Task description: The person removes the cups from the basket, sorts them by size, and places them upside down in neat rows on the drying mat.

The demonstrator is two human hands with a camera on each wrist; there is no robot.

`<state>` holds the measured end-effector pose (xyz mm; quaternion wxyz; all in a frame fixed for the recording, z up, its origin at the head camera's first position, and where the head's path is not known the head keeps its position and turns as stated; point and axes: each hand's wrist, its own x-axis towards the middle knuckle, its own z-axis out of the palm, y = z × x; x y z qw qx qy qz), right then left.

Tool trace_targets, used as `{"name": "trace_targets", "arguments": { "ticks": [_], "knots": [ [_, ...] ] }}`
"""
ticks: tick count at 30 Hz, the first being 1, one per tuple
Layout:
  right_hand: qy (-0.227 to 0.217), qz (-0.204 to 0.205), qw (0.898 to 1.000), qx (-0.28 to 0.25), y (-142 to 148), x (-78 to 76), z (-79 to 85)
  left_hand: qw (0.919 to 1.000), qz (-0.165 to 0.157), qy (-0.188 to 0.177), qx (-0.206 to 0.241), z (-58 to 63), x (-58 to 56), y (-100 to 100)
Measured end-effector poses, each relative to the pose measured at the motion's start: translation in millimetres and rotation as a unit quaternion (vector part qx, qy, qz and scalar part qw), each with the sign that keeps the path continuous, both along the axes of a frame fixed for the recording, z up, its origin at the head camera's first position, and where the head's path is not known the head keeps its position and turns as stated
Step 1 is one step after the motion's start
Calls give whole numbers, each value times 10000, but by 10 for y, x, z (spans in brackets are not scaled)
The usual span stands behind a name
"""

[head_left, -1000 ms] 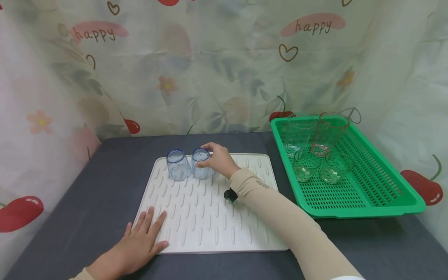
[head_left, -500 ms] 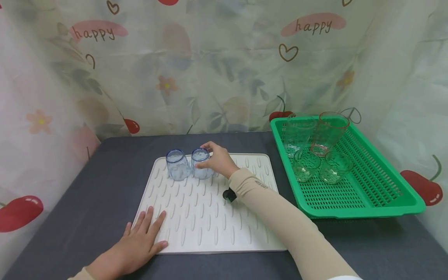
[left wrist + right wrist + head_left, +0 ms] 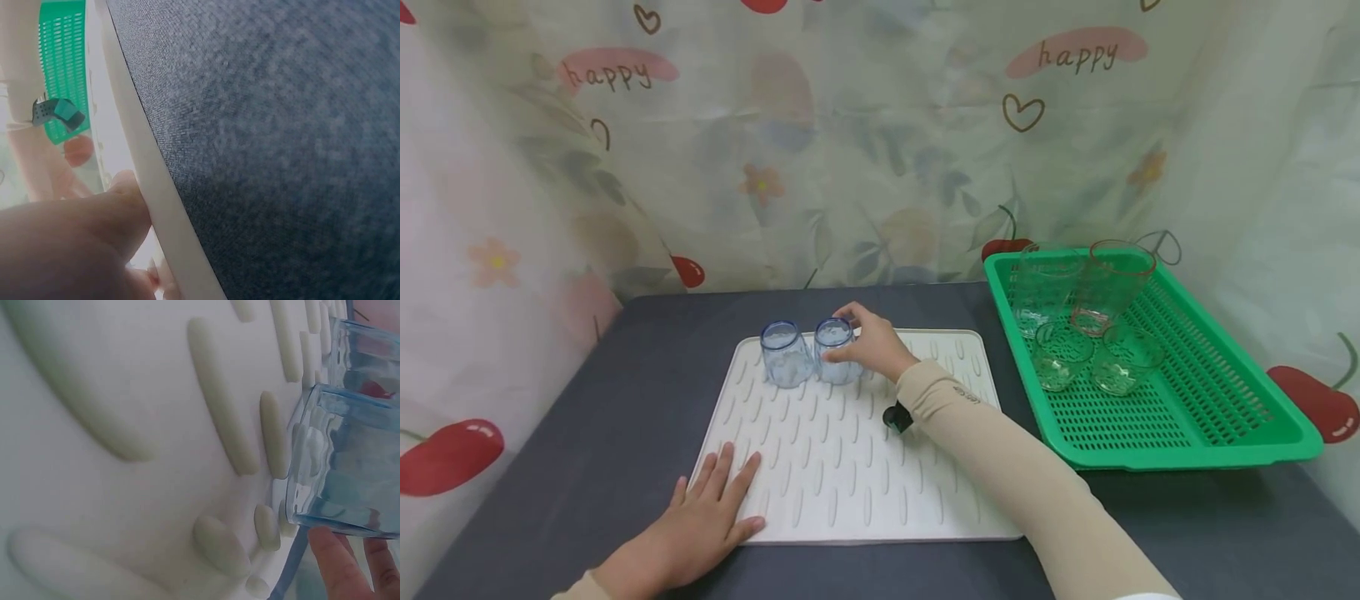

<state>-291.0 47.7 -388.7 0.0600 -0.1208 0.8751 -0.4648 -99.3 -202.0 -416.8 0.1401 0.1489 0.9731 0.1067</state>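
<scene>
Two blue-tinted glasses stand upright side by side near the back left of a white ribbed mat. My right hand holds the right-hand glass, with the thumb on its near side and fingers at the far side. In the right wrist view, fingers touch this glass, whose base is at the mat. The left-hand glass stands close beside it. My left hand lies with spread fingers on the mat's front left corner; in the left wrist view its thumb lies at the mat edge.
A green perforated basket stands on the right. In its back left part are a tall clear glass, a tall red-rimmed glass and two short clear glasses. A dark cloth covers the table; a printed curtain hangs behind.
</scene>
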Motion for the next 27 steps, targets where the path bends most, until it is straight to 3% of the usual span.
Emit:
{"name": "trace_targets", "arguments": {
  "ticks": [16,21,27],
  "knots": [
    [-53,340,9994,-46,79,-25,30,10000,7,-53,1,2,-15,2],
    [-53,363,9991,195,106,25,182,10000,12,-89,-30,-9,-28,-4],
    [-177,366,9977,544,156,110,472,9999,30,-81,-51,-16,-25,-17]
  ]
}}
